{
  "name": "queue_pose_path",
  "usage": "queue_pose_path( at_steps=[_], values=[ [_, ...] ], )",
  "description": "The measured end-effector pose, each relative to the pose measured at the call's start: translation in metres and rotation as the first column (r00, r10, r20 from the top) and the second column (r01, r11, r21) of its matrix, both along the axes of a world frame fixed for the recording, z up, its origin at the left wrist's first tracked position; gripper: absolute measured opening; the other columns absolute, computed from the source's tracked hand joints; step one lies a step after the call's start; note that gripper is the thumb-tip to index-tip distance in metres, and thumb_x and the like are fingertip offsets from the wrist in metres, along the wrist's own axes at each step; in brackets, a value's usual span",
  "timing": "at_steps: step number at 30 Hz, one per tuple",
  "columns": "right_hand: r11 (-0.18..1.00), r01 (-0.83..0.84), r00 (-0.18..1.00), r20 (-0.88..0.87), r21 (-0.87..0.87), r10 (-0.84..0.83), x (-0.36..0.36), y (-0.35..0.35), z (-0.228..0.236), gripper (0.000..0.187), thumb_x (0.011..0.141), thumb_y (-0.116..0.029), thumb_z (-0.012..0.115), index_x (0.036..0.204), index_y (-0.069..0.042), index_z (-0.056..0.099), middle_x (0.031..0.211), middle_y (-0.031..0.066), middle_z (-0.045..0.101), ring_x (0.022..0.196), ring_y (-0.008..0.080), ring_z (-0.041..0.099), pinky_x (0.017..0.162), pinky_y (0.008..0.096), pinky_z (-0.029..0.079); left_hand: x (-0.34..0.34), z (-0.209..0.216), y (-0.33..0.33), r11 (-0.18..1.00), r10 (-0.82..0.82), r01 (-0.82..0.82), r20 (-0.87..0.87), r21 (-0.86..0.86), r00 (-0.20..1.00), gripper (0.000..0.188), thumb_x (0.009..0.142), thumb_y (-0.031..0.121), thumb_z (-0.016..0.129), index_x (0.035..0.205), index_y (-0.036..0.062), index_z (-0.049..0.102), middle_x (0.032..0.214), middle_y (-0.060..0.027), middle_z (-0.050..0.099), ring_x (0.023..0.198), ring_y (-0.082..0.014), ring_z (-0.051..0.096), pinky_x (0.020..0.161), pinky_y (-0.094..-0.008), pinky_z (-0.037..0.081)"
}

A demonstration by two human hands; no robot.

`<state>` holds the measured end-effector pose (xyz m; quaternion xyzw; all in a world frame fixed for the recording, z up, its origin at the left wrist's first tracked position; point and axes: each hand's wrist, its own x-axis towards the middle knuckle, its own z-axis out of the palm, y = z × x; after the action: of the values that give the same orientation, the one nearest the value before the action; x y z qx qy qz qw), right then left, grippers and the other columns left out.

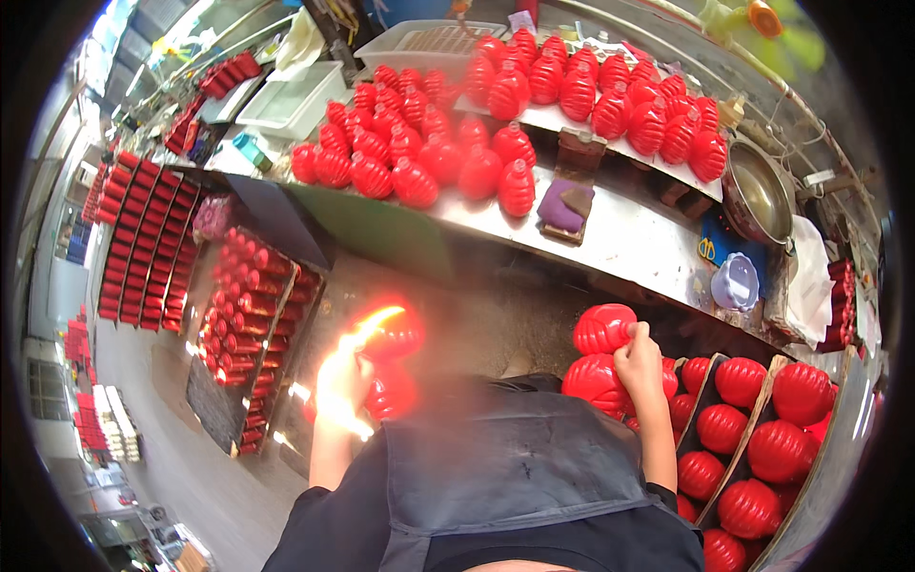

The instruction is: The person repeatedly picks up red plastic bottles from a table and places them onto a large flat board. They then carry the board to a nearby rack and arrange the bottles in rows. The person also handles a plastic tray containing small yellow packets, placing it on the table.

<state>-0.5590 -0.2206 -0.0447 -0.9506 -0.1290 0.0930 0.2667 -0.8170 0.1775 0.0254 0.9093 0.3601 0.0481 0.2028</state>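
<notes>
My right hand (640, 360) is closed at the neck ends of two shiny red ribbed bottles. The upper red bottle (600, 329) lies above the lower red bottle (592, 379), both left of the fingers. On the other side, strong sunlight washes out my left hand (343, 379), which is closed at two more red ribbed bottles. Of these, one red bottle (396, 334) points up and right, and the other red bottle (391, 389) hangs beneath it. Glare hides the exact grip of the left fingers.
A metal bench (629, 253) ahead bears rows of standing red bottles (367, 143). A purple pad (564, 205), a lilac bowl (735, 282) and a metal basin (760, 195) sit along it. Slatted racks of red bottles (748, 448) stand close at right; a red-filled rack (253, 324) is left.
</notes>
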Motion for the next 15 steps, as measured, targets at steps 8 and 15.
queue_pose_path(
  at_steps=[8, 15],
  values=[
    [0.992, 0.112, 0.994, 0.023, -0.066, -0.11, 0.045, -0.017, 0.014, 0.03, 0.08, 0.003, 0.057, 0.109, 0.001, 0.052, 0.073, 0.021, 0.062, 0.07, 0.0409, 0.065, 0.067, 0.05, 0.051, 0.144, -0.029, 0.013, 0.962, -0.272, 0.271, 0.034, 0.014, 0.962, 0.018, 0.087, 0.006, 0.058, 0.104, 0.0029, 0.056, 0.076, -0.0229, 0.066, 0.073, -0.0419, 0.066, 0.065, -0.0498, 0.052],
    [0.997, 0.064, 0.998, 0.012, -0.041, -0.063, 0.096, 0.026, 0.015, 0.031, 0.079, 0.004, 0.056, 0.11, 0.001, 0.052, 0.07, 0.0172, 0.061, 0.064, 0.0345, 0.064, 0.064, 0.0442, 0.051, 0.234, -0.086, 0.048, 0.945, -0.326, 0.322, -0.115, -0.053, 0.938, 0.024, 0.086, 0.01, 0.058, 0.107, 0.0002, 0.053, 0.075, -0.0239, 0.066, 0.074, -0.0428, 0.066, 0.065, -0.0521, 0.052]
  ],
)
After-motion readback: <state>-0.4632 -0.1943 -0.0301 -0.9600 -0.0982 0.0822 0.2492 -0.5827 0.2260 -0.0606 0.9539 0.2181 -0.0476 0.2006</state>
